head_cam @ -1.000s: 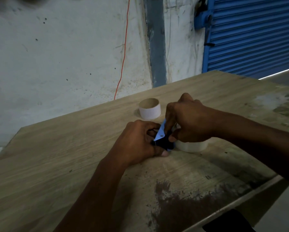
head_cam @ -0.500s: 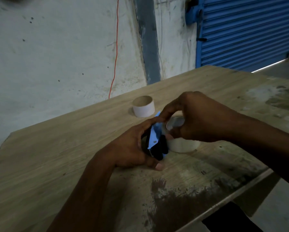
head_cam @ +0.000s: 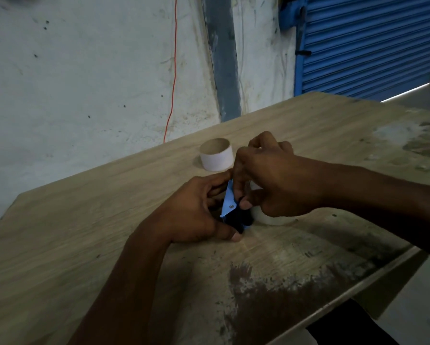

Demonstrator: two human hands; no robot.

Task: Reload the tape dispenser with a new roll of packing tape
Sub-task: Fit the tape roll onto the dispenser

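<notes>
Wooden surface (head_cam: 84, 245) seen, pale grain, dark worn stain toward near edge, pale patches at far right. Empty cardboard core (head_cam: 216, 157) stood on end on surface, just beyond fingers (head_cam: 238, 180). Whitish tape roll (head_cam: 273, 219) laid flat on surface, under right-hand fingers, mostly hidden. Blue-and-black tape dispenser (head_cam: 233, 215) rested on surface between both sets of fingers.

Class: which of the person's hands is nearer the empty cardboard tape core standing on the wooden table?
Right. The right hand sits just beside the empty cardboard tape core; the left hand lies nearer the camera, farther off.
</notes>
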